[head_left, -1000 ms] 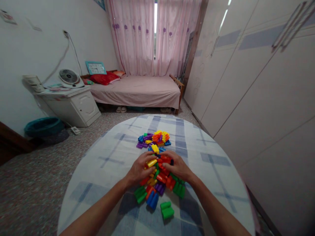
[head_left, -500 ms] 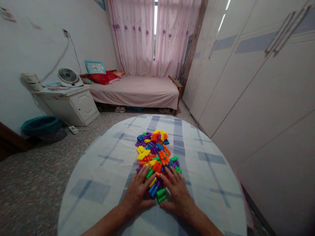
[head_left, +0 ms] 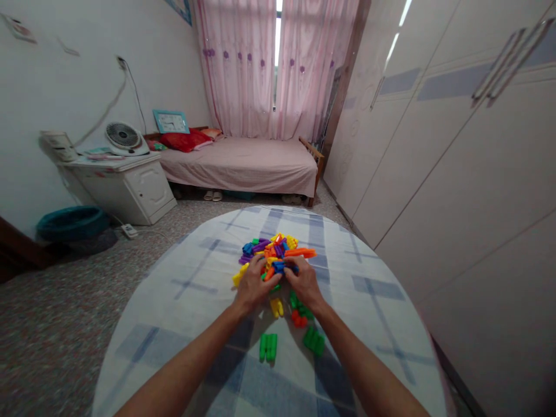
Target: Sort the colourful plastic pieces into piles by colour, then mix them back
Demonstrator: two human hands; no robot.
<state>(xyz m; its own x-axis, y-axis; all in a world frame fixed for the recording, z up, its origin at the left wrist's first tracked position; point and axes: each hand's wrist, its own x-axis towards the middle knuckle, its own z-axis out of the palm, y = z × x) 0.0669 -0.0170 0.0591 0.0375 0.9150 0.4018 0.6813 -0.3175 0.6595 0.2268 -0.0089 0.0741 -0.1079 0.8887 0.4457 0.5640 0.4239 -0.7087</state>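
A heap of coloured plastic building blocks (head_left: 269, 248), in purple, yellow, orange and blue, lies on the cloth-covered round table (head_left: 174, 324). My left hand (head_left: 254, 284) is at the near left side of the heap, fingers curled over blocks, thumb beside an orange piece. Opposite it, my right hand (head_left: 304, 281) has its fingers bent around blue blocks (head_left: 279, 266) between the two hands. Some fingertips are hidden among the pieces. Closer to me lie a green block (head_left: 268, 347), another green block (head_left: 313, 341), a red block (head_left: 299, 318) and a yellow block (head_left: 277, 307).
Beyond the table stands a bed (head_left: 243, 159) with a red pillow (head_left: 182, 140). A white cabinet (head_left: 143, 188) carrying a fan (head_left: 124, 138) is at the left, near a teal bin (head_left: 73, 223). A tall wardrobe (head_left: 456, 174) lines the right side.
Both hands have moved forward, away from me, bunching blocks toward the far part of the heap. Several green, red and yellow pieces now lie separate on the near side.
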